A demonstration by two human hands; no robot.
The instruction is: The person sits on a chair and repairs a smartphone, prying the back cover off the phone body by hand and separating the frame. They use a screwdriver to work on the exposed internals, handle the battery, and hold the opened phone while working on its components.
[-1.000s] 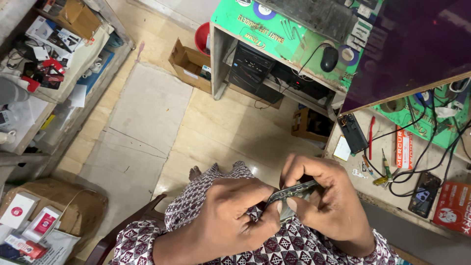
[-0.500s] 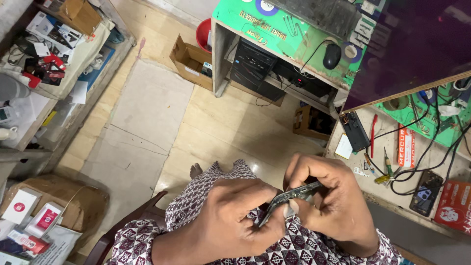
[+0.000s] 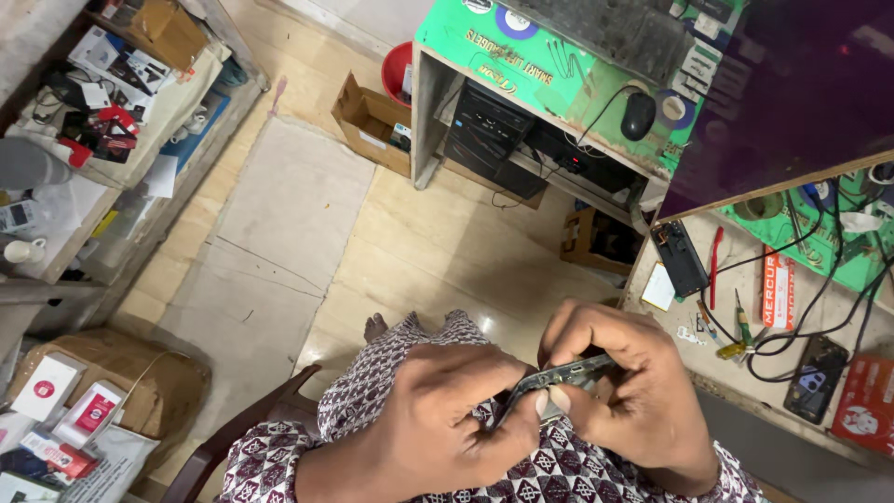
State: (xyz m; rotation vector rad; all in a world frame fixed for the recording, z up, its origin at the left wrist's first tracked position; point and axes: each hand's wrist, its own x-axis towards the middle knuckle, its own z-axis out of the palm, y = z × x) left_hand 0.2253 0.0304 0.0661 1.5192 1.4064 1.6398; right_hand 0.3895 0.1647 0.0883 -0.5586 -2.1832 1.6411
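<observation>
Holding a thin dark frame (image 3: 559,382) over my lap, both hands closed on it. My left hand (image 3: 447,419) is pinching the near end between thumb and fingers, thumb tip pressing right on the edge. My right hand (image 3: 624,391) is curling over the far end from above, fingers wrapped down around it, so most of the part is hiding under my knuckles. I'm only seeing a narrow strip of it between the two hands, tilting up toward the right.

Going by how slim it is, I'm guessing it's light and a bit bendy, the kind of piece that twists or snaps if you lever it from one end. It also looks smooth, so probably slippery. I'd keep gripping it by the long edges, near the ends, not squeezing the middle. Can't tell what's on its underside.

Off to the right of my right hand, the bench (image 3: 736,373) is sitting with a screwdriver (image 3: 742,321), a dark phone (image 3: 816,379) and a tangle of black cables (image 3: 819,298). Up past my hands there's a green desk (image 3: 521,56) with a mouse (image 3: 638,115). Way off left of my left hand, small boxes (image 3: 70,401) are lying on a cardboard carton (image 3: 140,363).
</observation>
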